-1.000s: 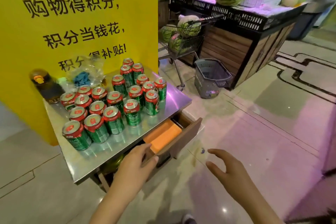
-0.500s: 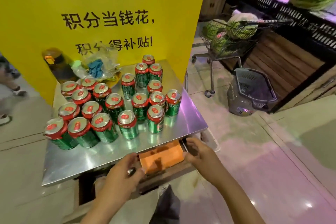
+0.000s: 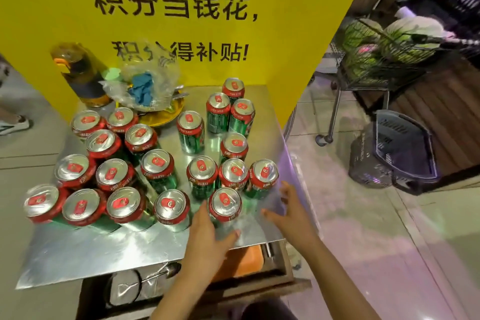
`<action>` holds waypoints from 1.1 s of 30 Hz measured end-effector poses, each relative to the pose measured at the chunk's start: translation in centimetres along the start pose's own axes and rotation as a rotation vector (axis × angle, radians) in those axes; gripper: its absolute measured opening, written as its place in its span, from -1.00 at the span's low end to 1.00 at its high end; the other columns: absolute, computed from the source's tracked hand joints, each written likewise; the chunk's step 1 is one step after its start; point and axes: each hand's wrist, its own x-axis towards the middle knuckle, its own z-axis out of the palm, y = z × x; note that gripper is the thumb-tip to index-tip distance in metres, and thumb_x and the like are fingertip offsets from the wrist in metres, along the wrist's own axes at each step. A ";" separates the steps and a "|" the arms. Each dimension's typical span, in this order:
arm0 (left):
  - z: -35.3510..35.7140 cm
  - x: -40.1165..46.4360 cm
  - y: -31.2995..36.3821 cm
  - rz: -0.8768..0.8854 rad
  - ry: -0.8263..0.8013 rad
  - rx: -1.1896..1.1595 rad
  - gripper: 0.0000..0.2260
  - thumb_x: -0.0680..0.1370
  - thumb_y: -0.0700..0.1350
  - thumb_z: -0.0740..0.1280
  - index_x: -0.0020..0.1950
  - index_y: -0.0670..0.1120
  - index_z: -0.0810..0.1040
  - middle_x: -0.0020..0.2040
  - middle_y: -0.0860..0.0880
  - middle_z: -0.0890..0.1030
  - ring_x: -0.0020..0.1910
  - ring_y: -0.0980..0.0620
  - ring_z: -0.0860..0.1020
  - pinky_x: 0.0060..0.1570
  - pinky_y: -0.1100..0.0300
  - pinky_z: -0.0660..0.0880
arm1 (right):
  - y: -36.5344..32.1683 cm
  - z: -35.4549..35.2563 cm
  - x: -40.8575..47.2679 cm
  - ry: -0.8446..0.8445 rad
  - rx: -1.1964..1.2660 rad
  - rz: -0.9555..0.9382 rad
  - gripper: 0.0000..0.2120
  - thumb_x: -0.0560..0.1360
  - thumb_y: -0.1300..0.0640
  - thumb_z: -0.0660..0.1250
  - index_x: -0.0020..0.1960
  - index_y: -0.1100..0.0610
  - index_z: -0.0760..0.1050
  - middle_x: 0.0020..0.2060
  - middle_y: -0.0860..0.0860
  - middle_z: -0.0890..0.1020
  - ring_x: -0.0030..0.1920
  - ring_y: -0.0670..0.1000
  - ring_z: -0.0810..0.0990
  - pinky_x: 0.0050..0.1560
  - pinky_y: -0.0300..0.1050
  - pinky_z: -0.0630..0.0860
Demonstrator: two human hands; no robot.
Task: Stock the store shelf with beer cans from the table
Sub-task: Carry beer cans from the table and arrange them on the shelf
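Several green beer cans with red rims stand upright on a shiny steel table (image 3: pixel 85 252) in front of a yellow sign. The nearest can (image 3: pixel 225 204) stands at the front of the right group. My left hand (image 3: pixel 207 236) reaches over the table's front edge with its fingers beside and around the lower left of that can; a firm grip does not show. My right hand (image 3: pixel 288 212) hovers with spread fingers just right of it, near another can (image 3: pixel 262 176). The store shelf is out of view.
An open drawer (image 3: pixel 272 275) with an orange item (image 3: pixel 246 262) juts out under the table. A bottle (image 3: pixel 83 73), a plastic bag (image 3: pixel 145 86) and a yellow plate (image 3: pixel 166 114) sit at the table's back. A cart of watermelons (image 3: pixel 389 49) and a grey basket (image 3: pixel 400 150) stand right.
Both hands rose from the drawer front to above the table top and now flank the nearest can. The view moved closer to the table.
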 end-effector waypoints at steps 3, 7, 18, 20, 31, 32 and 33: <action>1.1 1.1 0.0 -0.035 0.071 -0.071 -0.15 0.26 0.07 0.56 0.45 0.06 0.21 0.36 0.09 0.39 0.35 0.11 0.34 0.36 0.03 0.33 | -0.3 -0.3 2.5 -0.040 0.054 -0.035 -0.32 0.36 0.37 0.46 0.27 -0.06 0.20 0.07 -0.36 0.37 0.02 -0.45 0.44 -0.12 -0.59 0.37; 1.6 1.3 0.1 -0.049 0.103 -0.152 -0.17 0.31 -0.15 0.56 0.45 0.05 0.17 0.31 0.17 0.40 0.32 0.24 0.35 0.23 0.41 0.28 | -0.2 -0.1 5.0 -0.118 0.074 -0.055 -0.27 0.28 0.37 0.53 0.30 0.00 0.28 0.15 -0.15 0.53 0.11 -0.30 0.53 0.00 -0.42 0.50; 1.3 0.9 0.3 -0.006 0.167 -0.036 -0.28 0.27 -0.01 0.56 0.29 0.25 0.24 0.22 0.22 0.40 0.19 0.24 0.40 0.17 0.32 0.32 | 0.2 0.1 6.3 -0.127 0.046 -0.046 -0.34 0.12 0.15 0.60 0.18 0.08 0.47 0.01 0.01 0.66 0.04 -0.02 0.64 0.11 0.05 0.58; 1.6 0.9 0.3 -0.011 0.204 -0.037 -0.33 0.24 0.00 0.57 0.23 0.25 0.31 0.19 0.17 0.46 0.19 0.16 0.45 0.17 0.23 0.41 | 0.4 -0.1 6.3 -0.136 0.011 -0.066 -0.37 0.14 0.17 0.63 0.14 0.03 0.47 0.00 -0.01 0.66 0.04 -0.01 0.64 0.08 -0.01 0.59; 2.4 -4.5 3.0 -0.065 0.490 -0.256 -0.43 0.24 -0.14 0.60 0.12 0.20 0.44 0.06 0.18 0.58 0.04 0.39 0.47 -0.08 0.57 0.37 | 0.2 -2.9 3.4 -0.338 0.071 -0.099 -0.39 0.20 0.30 0.59 0.14 -0.06 0.46 0.04 -0.08 0.64 0.01 -0.19 0.61 -0.09 -0.36 0.52; 2.4 -5.4 3.3 -0.078 0.522 -0.288 -0.43 0.24 -0.13 0.60 0.14 0.19 0.45 0.07 0.17 0.58 0.04 0.38 0.48 -0.08 0.57 0.37 | -0.3 -3.0 2.9 -0.372 0.082 -0.107 -0.41 0.21 0.32 0.58 0.10 -0.07 0.46 0.02 -0.10 0.63 -0.05 -0.27 0.61 -0.14 -0.42 0.51; 2.5 -6.4 3.8 -0.093 0.554 -0.333 -0.43 0.24 -0.13 0.60 0.15 0.17 0.46 0.06 0.16 0.59 0.03 0.37 0.49 -0.09 0.58 0.37 | -0.7 -3.2 2.5 -0.410 0.080 -0.118 -0.42 0.21 0.33 0.58 0.08 -0.08 0.45 -0.01 -0.12 0.62 -0.10 -0.33 0.59 -0.18 -0.47 0.48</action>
